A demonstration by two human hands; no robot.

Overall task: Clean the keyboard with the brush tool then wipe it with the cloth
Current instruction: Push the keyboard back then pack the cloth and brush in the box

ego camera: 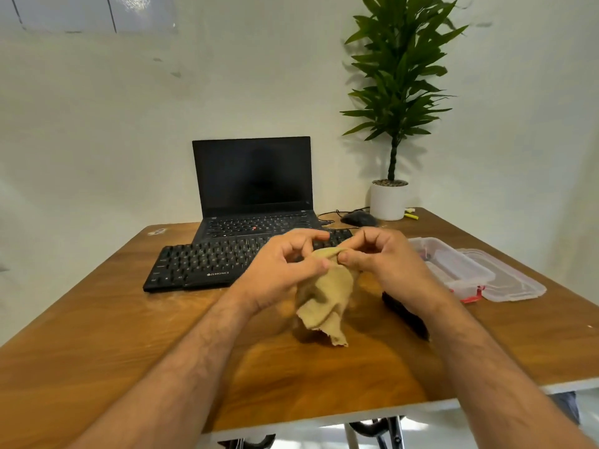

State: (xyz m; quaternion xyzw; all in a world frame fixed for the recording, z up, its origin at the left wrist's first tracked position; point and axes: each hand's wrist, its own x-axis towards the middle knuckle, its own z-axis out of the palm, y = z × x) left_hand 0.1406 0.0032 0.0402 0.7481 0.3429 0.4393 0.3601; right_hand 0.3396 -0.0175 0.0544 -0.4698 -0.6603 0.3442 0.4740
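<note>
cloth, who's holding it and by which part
Both hands hold the cloth by its top edge: left hand and right hand pinch it between thumb and fingers, side by side. The rest hangs down, above the table.

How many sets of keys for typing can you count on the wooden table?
2. The separate black keyboard lies on the brown wooden table, partly hidden behind the hands. The other belongs to the open black laptop directly behind it, its keys below the dark screen.

- Left hand [285,267] raised, thumb and forefinger pinched in a grip, other fingers curled.
- Right hand [385,254] opposite, pinching likewise, nearly touching it.
- Both bare forearms extended forward.
</note>
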